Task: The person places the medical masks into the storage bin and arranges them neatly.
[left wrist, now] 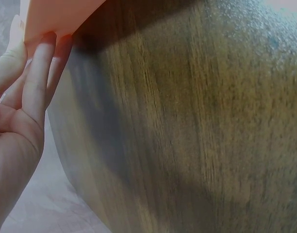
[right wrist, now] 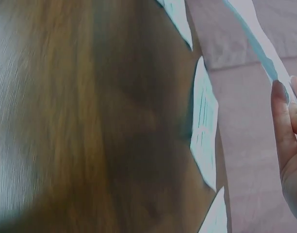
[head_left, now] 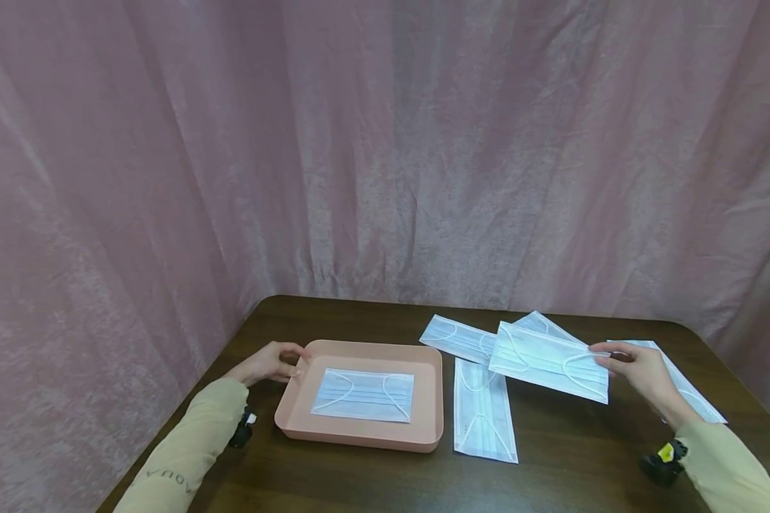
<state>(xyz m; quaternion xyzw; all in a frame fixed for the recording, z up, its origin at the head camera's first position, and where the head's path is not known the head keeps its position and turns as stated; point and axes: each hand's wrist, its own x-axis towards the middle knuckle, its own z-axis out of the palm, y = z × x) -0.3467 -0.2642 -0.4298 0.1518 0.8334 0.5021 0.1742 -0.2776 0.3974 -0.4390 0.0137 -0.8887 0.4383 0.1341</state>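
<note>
My left hand (head_left: 269, 362) grips the left rim of a pink rectangular tray (head_left: 427, 399), thumb and fingers on either side of its wall. In the left wrist view, the fingers (left wrist: 38, 73) press against the tray's outer side. One pale blue face mask (head_left: 362, 395) lies flat inside the tray, its white ear loops on top. To the right, my right hand (head_left: 644, 377) pinches another face mask (head_left: 539, 360) by its right end, raised above the table. The right wrist view shows this held mask (right wrist: 257, 41) edge-on between thumb and fingers.
Around the held mask, more masks lie on the brown table (head_left: 385, 477): one lengthwise (head_left: 484, 420) beside the tray, one at the back (head_left: 452, 336), one partly covered (head_left: 545, 324), and one behind the right hand (head_left: 686, 388). A pink curtain (head_left: 385, 157) hangs behind.
</note>
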